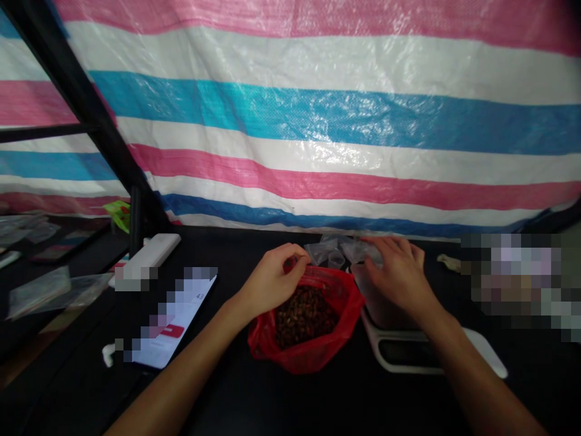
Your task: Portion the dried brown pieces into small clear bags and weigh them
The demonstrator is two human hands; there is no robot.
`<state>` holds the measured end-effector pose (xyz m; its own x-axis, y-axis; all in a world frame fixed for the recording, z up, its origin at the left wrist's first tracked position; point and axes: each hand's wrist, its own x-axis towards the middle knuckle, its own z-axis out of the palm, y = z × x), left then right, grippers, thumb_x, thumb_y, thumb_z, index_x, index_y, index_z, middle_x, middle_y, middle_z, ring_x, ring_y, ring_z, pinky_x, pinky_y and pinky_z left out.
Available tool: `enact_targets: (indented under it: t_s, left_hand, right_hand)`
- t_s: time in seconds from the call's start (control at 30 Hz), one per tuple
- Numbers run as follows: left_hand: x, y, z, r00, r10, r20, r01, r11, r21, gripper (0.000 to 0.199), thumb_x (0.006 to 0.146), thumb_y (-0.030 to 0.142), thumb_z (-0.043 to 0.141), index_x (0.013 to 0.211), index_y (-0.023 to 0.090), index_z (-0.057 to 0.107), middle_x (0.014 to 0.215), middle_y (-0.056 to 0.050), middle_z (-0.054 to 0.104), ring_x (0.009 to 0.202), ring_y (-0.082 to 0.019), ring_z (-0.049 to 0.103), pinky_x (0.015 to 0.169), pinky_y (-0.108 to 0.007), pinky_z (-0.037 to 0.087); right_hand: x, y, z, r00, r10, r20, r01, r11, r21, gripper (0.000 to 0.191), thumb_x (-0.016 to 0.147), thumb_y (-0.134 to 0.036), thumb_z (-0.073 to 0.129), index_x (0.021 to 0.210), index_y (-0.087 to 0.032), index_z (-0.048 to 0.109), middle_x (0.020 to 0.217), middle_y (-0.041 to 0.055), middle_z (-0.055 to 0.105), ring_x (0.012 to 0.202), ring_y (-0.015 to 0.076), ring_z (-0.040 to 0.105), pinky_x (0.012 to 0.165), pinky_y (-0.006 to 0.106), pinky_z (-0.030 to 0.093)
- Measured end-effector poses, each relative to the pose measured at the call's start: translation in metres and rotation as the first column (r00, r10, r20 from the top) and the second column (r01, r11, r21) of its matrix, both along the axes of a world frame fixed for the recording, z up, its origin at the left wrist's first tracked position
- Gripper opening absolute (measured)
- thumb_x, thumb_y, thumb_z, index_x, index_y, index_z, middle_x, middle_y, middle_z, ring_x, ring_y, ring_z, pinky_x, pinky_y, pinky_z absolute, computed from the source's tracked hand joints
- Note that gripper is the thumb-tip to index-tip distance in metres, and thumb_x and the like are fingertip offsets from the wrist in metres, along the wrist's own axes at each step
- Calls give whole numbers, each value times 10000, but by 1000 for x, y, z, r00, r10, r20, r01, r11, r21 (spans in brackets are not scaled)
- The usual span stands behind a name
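Observation:
A red plastic bag (302,360) stands with its mouth spread wide on the black table. It is filled with small brown bean-like pieces (306,318), whose exact kind I cannot make out. My left hand (276,275) is closed at the bag's back left rim, its fingertips pinching the red plastic. Several small clear plastic bags (333,251) lie crumpled behind the red one. Over a flat white scale (385,357) reaches my right hand (399,269), its fingers and thumb closing on the edge of a clear bag. My right forearm hides part of the scale and its dark display.
Left of the red bag lie a lit phone (175,327), a white earbud (108,354) and a long white box (154,257). Clear plastic packets (68,290) are further left. A striped tarp (318,121) hangs behind; a black frame post (100,127) slants at left.

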<state>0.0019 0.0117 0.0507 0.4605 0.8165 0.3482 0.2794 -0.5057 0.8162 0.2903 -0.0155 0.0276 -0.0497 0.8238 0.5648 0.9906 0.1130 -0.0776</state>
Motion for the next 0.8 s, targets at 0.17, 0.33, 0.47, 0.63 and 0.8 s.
enact_targets:
  t_s: [0.17,0.33,0.47,0.63,0.8]
  left_hand:
    - [-4,-4,-13,997,32,77,-31,999,-18,161,982,274,576,1009,203,718,936,-29,720,852,-171,659,804,-282,500]
    - [-8,-15,-6,990,4,142,-1,1000,-20,488,886,351,764,1346,250,635,1264,-80,689,1066,-212,635,987,-337,495]
    - [-9,-20,-4,966,-99,237,124,988,-94,647,868,354,799,1462,273,557,1489,-94,592,1293,-254,591,1138,-386,436]
    - [-6,-21,-5,945,-89,315,158,967,-198,338,921,374,727,1224,227,696,1211,-80,729,1121,-245,679,1019,-366,510]
    - [-9,-11,-1,926,120,359,-55,981,-184,236,921,425,700,962,208,617,862,1,681,739,-143,618,689,-240,480]
  right_hand:
    - [-13,-6,17,987,-8,-159,31,989,142,240,974,-312,575,1178,-242,680,1097,86,749,1069,322,656,966,510,433]
    - [-51,-25,31,837,313,-450,-210,941,264,94,975,-318,645,1050,-262,634,983,35,698,870,221,648,827,363,497]
    - [-82,-36,23,788,415,-456,-422,902,90,55,987,-310,654,1009,-263,635,932,14,713,853,197,670,810,340,509]
    - [-95,-40,16,743,511,-433,-582,812,-42,156,1010,-315,628,1152,-273,676,1166,54,750,1070,224,690,962,394,526]
    - [-80,-33,20,793,437,-424,-528,840,-121,281,1008,-262,573,1274,-280,661,1270,68,715,1163,234,672,1030,418,523]
